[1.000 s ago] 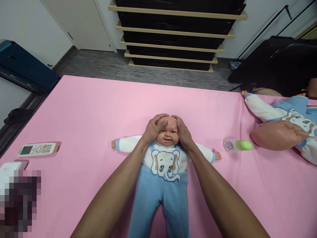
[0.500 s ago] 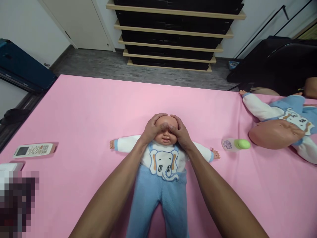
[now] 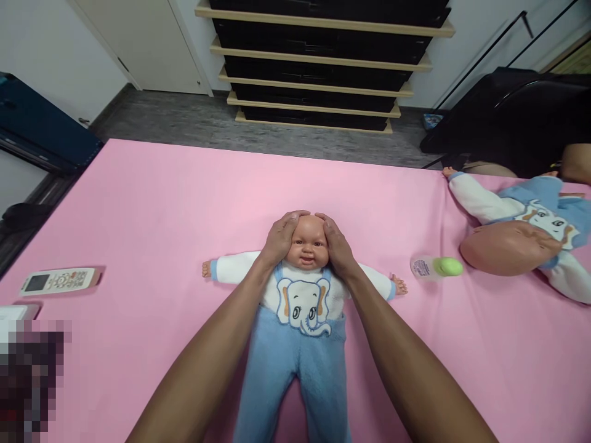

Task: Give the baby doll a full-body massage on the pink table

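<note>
"Pink covering (image 3: 161,197) stretches out before you; what lies closest?"

"A doll (image 3: 303,317), face up on its back at the middle of it, arms flung out to either side."

"And your grip?"

"My left hand (image 3: 281,240) cups one side of its head (image 3: 308,239), my right hand (image 3: 339,247) the other. Both are curved and spread rather than fisted, fingertips almost meeting at the crown, with the face bare between them."

"What's around it?"

"To the right, near the doll's outstretched arm, a bottle (image 3: 434,268) with a green cap lies on its side. Just past that is a second doll (image 3: 521,237), in matching blue and white. Well off to my left I see a remote control (image 3: 60,281)."

"Beyond the edge?"

"Black drawers (image 3: 318,38) between pale boards, and a door (image 3: 157,46) to their left."
</note>
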The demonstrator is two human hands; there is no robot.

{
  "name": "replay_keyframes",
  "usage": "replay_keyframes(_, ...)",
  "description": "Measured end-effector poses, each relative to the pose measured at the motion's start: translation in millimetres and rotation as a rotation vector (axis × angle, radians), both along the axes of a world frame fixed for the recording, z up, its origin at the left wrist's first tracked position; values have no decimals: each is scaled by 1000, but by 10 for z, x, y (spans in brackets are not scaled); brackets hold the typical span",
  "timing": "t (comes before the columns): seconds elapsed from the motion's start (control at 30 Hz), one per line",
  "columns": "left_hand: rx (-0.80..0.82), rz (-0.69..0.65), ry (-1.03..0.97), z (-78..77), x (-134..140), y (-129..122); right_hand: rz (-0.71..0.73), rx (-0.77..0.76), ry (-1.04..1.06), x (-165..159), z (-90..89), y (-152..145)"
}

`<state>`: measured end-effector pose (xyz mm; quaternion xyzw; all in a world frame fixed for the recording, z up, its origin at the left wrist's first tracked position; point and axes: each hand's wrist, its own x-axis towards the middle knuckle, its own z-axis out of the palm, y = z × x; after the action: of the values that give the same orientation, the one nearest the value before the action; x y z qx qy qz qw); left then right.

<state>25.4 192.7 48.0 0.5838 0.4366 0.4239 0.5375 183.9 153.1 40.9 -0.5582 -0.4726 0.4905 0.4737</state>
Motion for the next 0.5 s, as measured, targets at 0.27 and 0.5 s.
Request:
replay_keyframes(0.27,53,7,44,-20,-13,-1,-39,-6,-46,30,-94,-15)
replay_keyframes(0.5,30,4,24,-15,-17,40,-185,-24,-126,66,-12,-92)
